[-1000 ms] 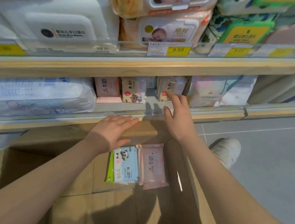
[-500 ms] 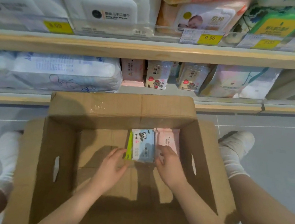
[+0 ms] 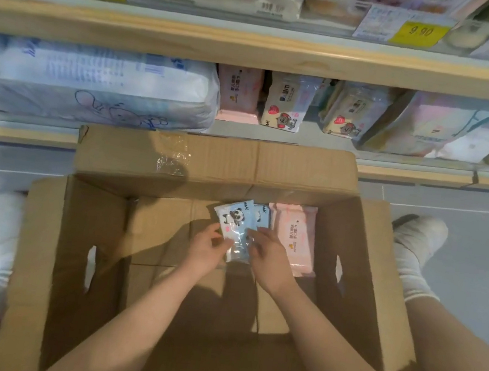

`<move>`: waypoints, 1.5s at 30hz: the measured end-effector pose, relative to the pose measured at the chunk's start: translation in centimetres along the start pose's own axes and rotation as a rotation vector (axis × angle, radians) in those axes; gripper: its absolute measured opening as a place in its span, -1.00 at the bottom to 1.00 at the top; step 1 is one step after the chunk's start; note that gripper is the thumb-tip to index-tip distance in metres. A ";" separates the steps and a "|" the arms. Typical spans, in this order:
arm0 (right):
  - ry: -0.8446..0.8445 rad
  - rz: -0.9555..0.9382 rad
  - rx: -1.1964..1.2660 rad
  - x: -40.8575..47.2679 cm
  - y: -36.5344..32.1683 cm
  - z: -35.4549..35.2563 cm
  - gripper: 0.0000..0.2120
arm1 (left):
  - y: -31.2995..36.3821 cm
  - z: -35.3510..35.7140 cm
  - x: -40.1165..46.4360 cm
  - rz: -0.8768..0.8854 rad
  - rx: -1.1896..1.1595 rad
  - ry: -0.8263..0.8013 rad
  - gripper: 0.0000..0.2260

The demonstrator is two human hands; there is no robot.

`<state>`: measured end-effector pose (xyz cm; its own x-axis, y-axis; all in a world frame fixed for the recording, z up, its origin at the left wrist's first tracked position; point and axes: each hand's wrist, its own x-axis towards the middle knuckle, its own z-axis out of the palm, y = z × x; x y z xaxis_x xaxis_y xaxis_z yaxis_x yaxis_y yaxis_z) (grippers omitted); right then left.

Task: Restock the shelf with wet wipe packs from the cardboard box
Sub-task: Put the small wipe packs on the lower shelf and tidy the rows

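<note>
An open cardboard box point(image 3: 96, 227) stands on the floor below the shelf point(image 3: 256, 47). Inside, at its far end, lie a blue panda wet wipe pack point(image 3: 236, 222), a second blue pack point(image 3: 262, 216) behind it and a pink pack point(image 3: 294, 236) to the right. My left hand point(image 3: 207, 249) and my right hand point(image 3: 268, 253) both grip the front blue panda pack from either side, tilting it up off the box floor. On the lower shelf stand a pink pack point(image 3: 239, 93) and two cream bear packs point(image 3: 286, 103) point(image 3: 352, 112).
A large white-blue bale point(image 3: 94, 82) fills the lower shelf's left side, a pastel pack point(image 3: 433, 127) its right. The box's far flap point(image 3: 216, 156) leans toward the shelf edge. My feet in white socks point(image 3: 417, 241) point(image 3: 2, 220) flank the box on grey floor.
Both hands came down from the shelf into the box. They have closed on the blue panda pack and lifted its front end, uncovering a second blue pack behind.
</note>
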<state>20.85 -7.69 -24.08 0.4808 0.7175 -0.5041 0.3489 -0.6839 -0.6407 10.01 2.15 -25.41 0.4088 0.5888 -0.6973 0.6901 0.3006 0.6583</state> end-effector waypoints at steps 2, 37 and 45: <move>-0.016 -0.010 0.044 -0.6 -0.7 -0.3 -0.69 | -0.2 -0.6 -0.2 -0.050 -0.105 0.029 -0.84; 0.244 -0.149 0.183 -5.7 -5.8 -10.8 -0.89 | 8.0 -10.7 -8.0 0.396 -0.245 0.047 -0.89; 0.372 -0.298 0.160 -2.4 -8.9 -18.3 -0.83 | 11.3 -10.5 -4.0 0.407 -0.105 0.035 -0.88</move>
<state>31.29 -5.72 -6.61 0.6434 0.7628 -0.0640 0.4008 -0.4069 -0.8208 9.90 11.05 -12.16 0.6136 0.7002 -0.3651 0.4109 0.1117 0.9048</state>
